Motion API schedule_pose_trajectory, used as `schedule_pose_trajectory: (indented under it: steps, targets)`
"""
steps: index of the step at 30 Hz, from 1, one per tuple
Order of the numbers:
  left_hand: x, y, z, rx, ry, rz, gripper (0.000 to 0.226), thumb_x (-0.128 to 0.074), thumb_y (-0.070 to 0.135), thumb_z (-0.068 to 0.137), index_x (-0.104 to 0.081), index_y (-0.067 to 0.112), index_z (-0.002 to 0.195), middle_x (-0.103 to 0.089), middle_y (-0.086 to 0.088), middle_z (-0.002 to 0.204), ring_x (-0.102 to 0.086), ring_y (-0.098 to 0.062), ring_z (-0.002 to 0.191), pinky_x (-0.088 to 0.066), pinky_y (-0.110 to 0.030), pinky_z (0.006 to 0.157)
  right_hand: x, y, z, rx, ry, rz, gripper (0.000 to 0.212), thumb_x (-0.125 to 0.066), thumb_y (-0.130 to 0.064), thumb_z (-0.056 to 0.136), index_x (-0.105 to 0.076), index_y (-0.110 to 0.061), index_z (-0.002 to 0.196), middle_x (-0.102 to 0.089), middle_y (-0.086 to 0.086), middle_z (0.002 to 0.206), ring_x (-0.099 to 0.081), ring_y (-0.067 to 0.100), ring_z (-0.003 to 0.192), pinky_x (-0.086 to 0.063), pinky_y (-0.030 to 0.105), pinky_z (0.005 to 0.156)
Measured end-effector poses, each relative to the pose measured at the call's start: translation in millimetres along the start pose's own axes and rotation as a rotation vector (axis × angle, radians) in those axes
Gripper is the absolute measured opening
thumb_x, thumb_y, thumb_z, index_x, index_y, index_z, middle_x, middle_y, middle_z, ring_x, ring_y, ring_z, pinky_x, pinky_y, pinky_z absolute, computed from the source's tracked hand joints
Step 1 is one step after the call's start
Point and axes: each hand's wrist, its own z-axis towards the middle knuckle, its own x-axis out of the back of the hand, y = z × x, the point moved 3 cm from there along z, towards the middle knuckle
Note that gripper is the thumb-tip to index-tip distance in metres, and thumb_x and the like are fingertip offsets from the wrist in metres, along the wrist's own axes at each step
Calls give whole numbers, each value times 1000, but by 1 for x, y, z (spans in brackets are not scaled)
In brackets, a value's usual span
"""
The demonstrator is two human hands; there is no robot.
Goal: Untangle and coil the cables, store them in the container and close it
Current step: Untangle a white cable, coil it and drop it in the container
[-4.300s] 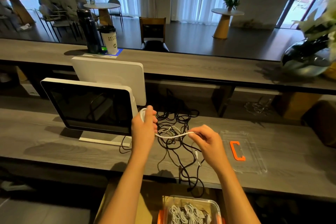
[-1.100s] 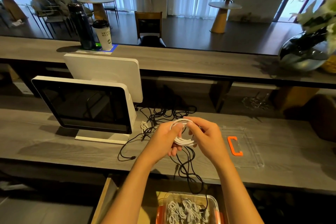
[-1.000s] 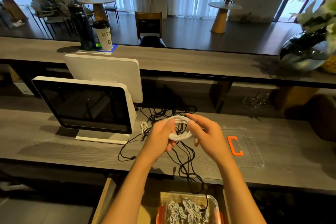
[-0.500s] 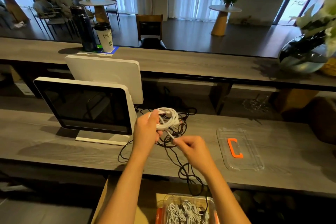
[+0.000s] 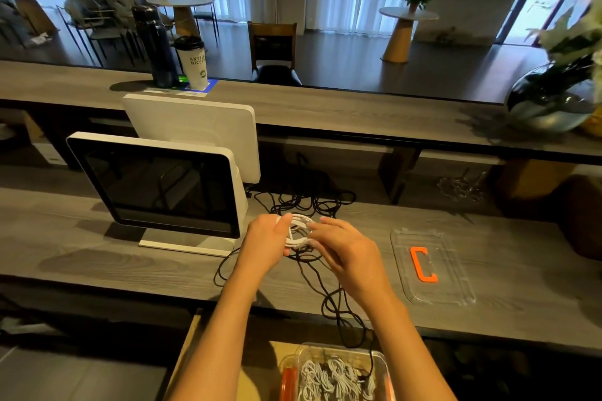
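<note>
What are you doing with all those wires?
A person is tidying cables at a counter. The left hand grips a coiled white cable, and the right hand is at the coil too, fingers curled by its loops. A tangle of black cables lies on the counter behind the hands, beside a screen. The clear container below the counter edge holds white cable bundles. Its lid lies off, on the counter to the right.
</note>
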Motion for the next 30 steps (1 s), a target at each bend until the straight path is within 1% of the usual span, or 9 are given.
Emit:
schedule_pose_trajectory:
  steps: [4,7,10,14,17,21,26,28,30]
  targets:
    - [-2,9,-8,-43,-83,-31,38,-42,29,105,-57,16,73,-60,-3,66,-60,-8,56,-37,-11,39,2,5,-3,-148,-41,123,28,-50,-42,99,-72,-25,107,-69,-15,87,-63,0,77,-46,11,65]
    - [-4,13,-14,-134,-147,26,41,-40,32,106,-59,16,74,-61,0,61,-54,-1,44,-39,-15,43,4,5,-4,-237,8,240,21,-59,-34,96,-74,-21,105,-69,-16,80,-66,-6,74,-47,6,63]
    - [-3,14,-17,-186,-264,-10,43,-38,33,107,-59,11,76,-61,-3,60,-53,-4,44,-39,-20,45,9,4,-3,-324,80,366,14,-62,-18,96,-74,-25,97,-71,-8,72,-69,3,68,-52,13,61]
    - [0,16,-19,-222,-431,-62,43,-38,33,107,-55,14,72,-58,-3,54,-44,-7,39,-35,-21,45,14,3,4,-464,82,588,21,-65,-11,93,-78,-22,81,-71,2,67,-62,9,56,-51,20,56]
    - [0,12,-21,-242,-523,-121,43,-39,35,107,-57,12,74,-56,-1,54,-43,-10,42,-32,-19,42,19,3,9,-532,77,727,17,-70,-6,87,-79,-17,79,-75,1,72,-67,8,65,-51,18,61]
    - [-3,10,-23,-247,-588,-344,49,-39,37,106,-61,-4,89,-54,1,56,-43,-7,41,-28,-15,37,17,6,9,-503,46,845,15,-67,-2,88,-79,-10,85,-76,7,78,-70,15,72,-54,23,65]
    - [-15,14,-27,-157,-588,-747,43,-38,35,105,-70,9,92,-46,-1,52,-33,-3,34,-22,-18,34,4,5,6,-467,96,908,28,-58,6,91,-72,-15,105,-78,-8,90,-71,5,84,-53,17,71]
    - [-17,14,-26,-82,-526,-862,42,-38,35,105,-68,7,95,-43,-1,50,-30,-3,32,-20,-16,32,0,2,4,-417,65,864,21,-61,-10,91,-71,-16,108,-76,-12,96,-68,1,88,-51,15,75]
    - [-18,17,-26,-49,-427,-882,42,-38,35,105,-66,5,96,-42,-1,49,-29,-3,32,-20,-15,31,-6,0,3,-407,13,828,25,-61,-32,85,-73,-21,105,-75,-9,94,-67,5,87,-50,18,77]
